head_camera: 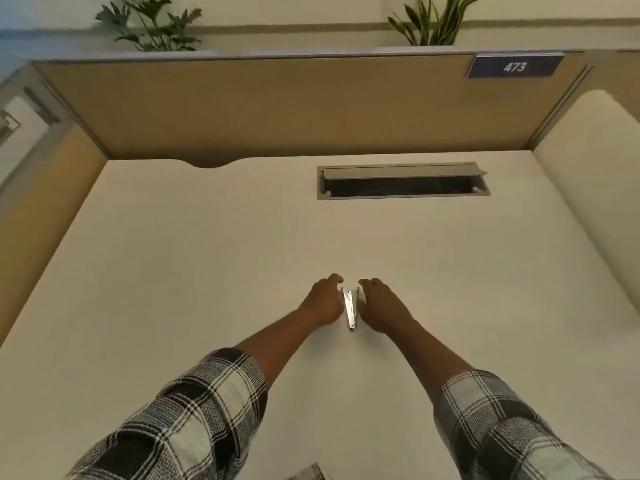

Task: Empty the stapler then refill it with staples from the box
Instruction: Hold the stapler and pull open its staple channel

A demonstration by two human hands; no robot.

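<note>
Left to right. Left hand (323,301) is seen resting on the desk (173,271), fingers curled inward toward the stapler (350,308), at its left side; whether the stapler is actually gripped cannot be told. The stapler, a small silver metal piece, is seen lying on the desk surface between the two hands, nearer the near edge than the far edge, roughly mid-width. Right hand (382,304) is placed against the stapler's right side, fingers likewise curled; grip cannot be told. A cable tray (403,181) is set into the surface toward the far right edge.
</note>
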